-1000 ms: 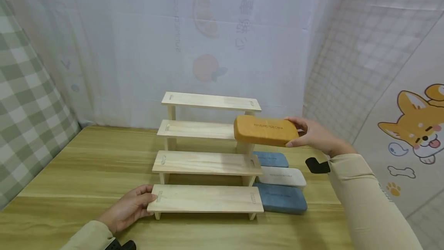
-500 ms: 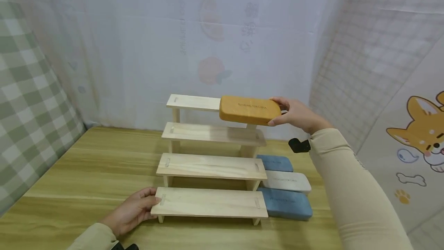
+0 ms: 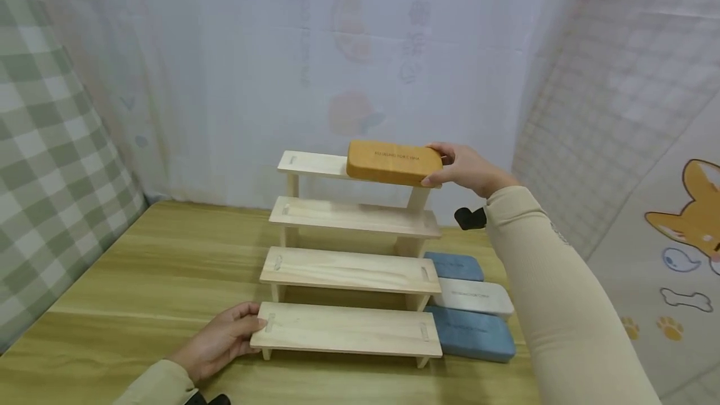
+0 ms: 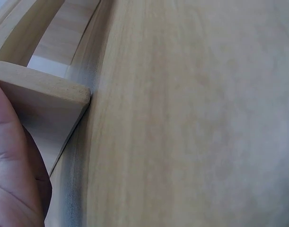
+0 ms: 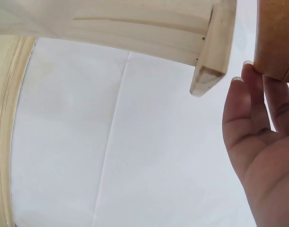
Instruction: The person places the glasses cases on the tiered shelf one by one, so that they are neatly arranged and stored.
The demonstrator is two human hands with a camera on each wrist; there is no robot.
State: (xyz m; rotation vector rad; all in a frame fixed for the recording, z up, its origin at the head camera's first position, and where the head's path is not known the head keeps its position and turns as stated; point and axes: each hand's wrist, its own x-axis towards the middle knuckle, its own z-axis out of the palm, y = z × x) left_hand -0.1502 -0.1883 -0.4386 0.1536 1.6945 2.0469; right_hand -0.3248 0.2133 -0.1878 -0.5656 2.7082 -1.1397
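A stepped wooden display stand (image 3: 349,330) with several shelves stands on the table. My right hand (image 3: 469,169) pinches the right end of an orange glasses case (image 3: 394,161) with dark lettering, thumb at the front. It overlaps the right part of the top shelf (image 3: 315,163) in the head view. In the right wrist view a gap shows between the case (image 5: 276,38) and the shelf end (image 5: 213,61), fingertips at the case's lower edge. My left hand (image 3: 222,339) holds the bottom shelf's left end, thumb on top; the left wrist view shows its fingers (image 4: 12,161) by a wooden leg.
Right of the stand lie a blue case (image 3: 472,333), a white case (image 3: 475,296) and another blue case (image 3: 454,265), one behind another. A pale printed curtain (image 3: 236,80) hangs behind the wooden-grain table (image 3: 140,286). Checked cloth (image 3: 39,161) borders the left side.
My right hand has carried the orange case up and leftward, from in front of the second-highest shelf to the top shelf. My left hand keeps its hold on the bottom shelf.
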